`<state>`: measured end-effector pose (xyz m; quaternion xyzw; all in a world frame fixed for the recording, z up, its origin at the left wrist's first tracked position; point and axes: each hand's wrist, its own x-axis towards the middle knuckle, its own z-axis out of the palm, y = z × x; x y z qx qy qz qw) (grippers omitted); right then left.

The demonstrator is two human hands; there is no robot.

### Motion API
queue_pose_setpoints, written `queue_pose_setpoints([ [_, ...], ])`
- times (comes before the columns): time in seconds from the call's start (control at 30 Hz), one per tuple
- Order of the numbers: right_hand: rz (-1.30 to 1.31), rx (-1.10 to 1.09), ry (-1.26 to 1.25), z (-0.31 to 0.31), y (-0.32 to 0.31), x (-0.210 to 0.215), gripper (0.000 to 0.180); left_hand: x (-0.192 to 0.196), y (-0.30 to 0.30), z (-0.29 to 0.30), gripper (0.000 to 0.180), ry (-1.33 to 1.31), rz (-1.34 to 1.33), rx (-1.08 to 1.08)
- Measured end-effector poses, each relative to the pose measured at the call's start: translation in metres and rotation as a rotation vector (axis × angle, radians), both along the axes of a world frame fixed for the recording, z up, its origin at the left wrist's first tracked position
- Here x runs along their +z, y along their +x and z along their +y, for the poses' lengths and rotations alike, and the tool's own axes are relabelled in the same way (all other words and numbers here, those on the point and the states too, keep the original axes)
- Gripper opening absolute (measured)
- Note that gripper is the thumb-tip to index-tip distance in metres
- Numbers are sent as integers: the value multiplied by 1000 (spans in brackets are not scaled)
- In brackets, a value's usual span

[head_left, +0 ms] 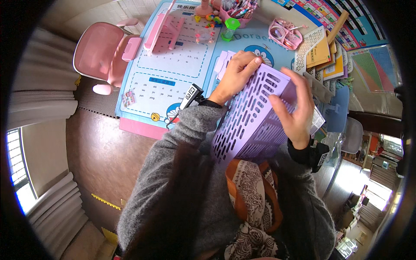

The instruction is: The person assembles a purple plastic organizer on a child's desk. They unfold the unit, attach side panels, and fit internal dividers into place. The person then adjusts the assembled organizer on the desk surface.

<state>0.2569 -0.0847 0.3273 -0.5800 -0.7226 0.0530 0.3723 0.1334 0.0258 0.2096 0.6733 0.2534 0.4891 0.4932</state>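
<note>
A light purple plastic basket (pixel 242 117) with rows of slots in its walls is tilted in front of my body, at the near edge of the desk. My left hand (pixel 238 73) is closed over its far upper edge, thumb pointing right. Beside the basket's right side, my right hand (pixel 299 112) is open, with thumb and fingers spread around the corner. Whether its fingertips touch the plastic I cannot tell. Another light purple piece (pixel 223 63) shows just left of my left hand, partly covered by it.
A blue printed mat (pixel 143 93) covers the desk. On it stand a pink book stand (pixel 158 32), a green hourglass-like timer (pixel 231 29), a pink pen holder (pixel 237 15) and a pink divided tray (pixel 285 34). Books (pixel 320 54) crowd the right; a pink chair (pixel 99 54) stands left.
</note>
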Motion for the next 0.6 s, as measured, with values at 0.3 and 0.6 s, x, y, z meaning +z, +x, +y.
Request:
queue_pose_setpoints([
  [0.3, -132, -29, 76, 8, -13, -16, 40, -17, 4, -9, 25, -264, -162, -4],
  [0.6, -40, -231, -139, -18, 84, -34, 35, -47, -15, 20, 39, -696, -457, -157],
])
